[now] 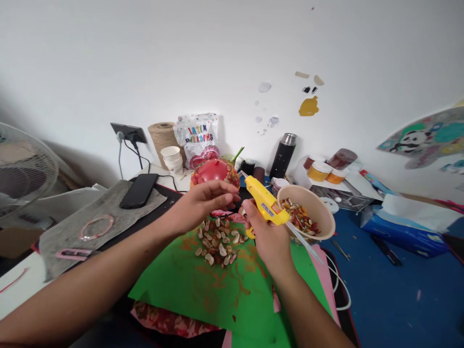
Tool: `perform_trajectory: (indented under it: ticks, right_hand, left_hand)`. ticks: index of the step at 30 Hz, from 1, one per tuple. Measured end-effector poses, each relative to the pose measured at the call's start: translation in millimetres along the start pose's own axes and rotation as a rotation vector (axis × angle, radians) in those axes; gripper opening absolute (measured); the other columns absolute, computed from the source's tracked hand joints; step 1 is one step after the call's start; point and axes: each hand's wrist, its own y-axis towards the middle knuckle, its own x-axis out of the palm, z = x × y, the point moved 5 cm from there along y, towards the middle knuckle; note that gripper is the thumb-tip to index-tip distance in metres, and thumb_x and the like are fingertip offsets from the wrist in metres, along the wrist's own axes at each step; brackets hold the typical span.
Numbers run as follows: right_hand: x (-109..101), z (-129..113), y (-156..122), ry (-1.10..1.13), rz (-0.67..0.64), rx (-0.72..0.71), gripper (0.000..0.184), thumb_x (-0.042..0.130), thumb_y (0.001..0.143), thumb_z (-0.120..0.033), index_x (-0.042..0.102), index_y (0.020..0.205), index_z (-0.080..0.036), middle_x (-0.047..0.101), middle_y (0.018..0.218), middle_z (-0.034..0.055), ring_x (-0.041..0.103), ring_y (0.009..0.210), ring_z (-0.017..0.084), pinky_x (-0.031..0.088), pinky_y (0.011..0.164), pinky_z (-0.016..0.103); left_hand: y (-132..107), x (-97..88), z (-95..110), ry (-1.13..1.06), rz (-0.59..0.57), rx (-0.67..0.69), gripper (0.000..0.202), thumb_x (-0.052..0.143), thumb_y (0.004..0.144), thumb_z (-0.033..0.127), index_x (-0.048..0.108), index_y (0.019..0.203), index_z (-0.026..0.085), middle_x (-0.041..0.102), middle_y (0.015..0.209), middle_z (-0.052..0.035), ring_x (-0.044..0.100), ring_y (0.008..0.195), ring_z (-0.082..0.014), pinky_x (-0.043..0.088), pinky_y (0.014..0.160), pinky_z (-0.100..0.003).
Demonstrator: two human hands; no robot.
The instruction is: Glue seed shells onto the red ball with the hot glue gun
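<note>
My right hand (pixel 266 232) grips a yellow hot glue gun (pixel 264 197), its nozzle pointing up and left, with a clear glue stick (pixel 304 241) sticking out of its back. A small pale piece, too unclear to name, shows at that hand's fingertips. My left hand (pixel 212 199) hovers above the green sheet, fingers loosely stretched, with nothing visible in them. Just behind it rests a red balloon (pixel 212 171) with brownish pieces stuck around its sides. Below the hands, several painted shell-like halves (pixel 217 241), perhaps pistachio shells, lie on the paint-smeared green sheet (pixel 181 295).
A beige bowl (pixel 324 210) of coloured shells stands right of the glue gun. Behind are a black thermos (pixel 283 155), paint jars (pixel 319 170), paper cups (pixel 171 159), twine (pixel 161 137) and a balloon bag (pixel 198 133). A phone (pixel 138 191) and fan (pixel 23 169) are left; a white cord (pixel 342 285) loops right.
</note>
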Motion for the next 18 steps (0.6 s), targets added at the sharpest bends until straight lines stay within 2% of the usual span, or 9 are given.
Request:
perform_trajectory:
  ticks: [3,6,11,18]
  right_hand:
    - [1,-2,0,0.028,-0.003,-0.026,0.042,0.080,0.087,-0.064,0.071,0.082,-0.023,0.061,0.063,-0.0021,0.060,0.060,0.019,0.050,0.058,0.032]
    - [3,-4,0,0.064,-0.010,-0.049,0.038,0.081,0.087,-0.060,0.072,0.083,-0.023,0.067,0.069,-0.0005,0.064,0.062,0.019,0.053,0.060,0.032]
    - [6,-6,1,0.102,-0.028,-0.053,0.031,0.082,0.087,-0.052,0.072,0.082,-0.023,0.072,0.074,0.0006,0.067,0.065,0.020,0.057,0.064,0.033]
    - [12,-1,0,0.183,-0.088,-0.026,0.035,0.089,0.083,-0.054,0.076,0.085,-0.022,0.074,0.073,0.0018,0.069,0.066,0.021,0.059,0.065,0.033]
  left_hand:
    - [0,12.6,-10,-0.199,-0.020,-0.089,0.042,0.090,0.091,0.053,0.075,0.098,0.015,0.081,0.091,-0.0070,0.077,0.083,-0.0172,0.060,0.077,-0.026]
    - [0,21.3,-15,-0.369,-0.079,-0.177,0.046,0.094,0.086,0.055,0.072,0.088,0.014,0.081,0.084,-0.0076,0.078,0.077,-0.0168,0.061,0.070,-0.023]
    - [0,23.9,-19,-0.491,-0.096,-0.229,0.040,0.102,0.079,0.040,0.073,0.087,0.014,0.081,0.081,-0.0072,0.079,0.074,-0.0158,0.062,0.069,-0.020]
    - [-1,24.9,-25,-0.516,-0.125,-0.275,0.036,0.104,0.077,0.032,0.074,0.087,0.013,0.083,0.079,-0.0086,0.079,0.069,-0.0142,0.064,0.067,-0.018]
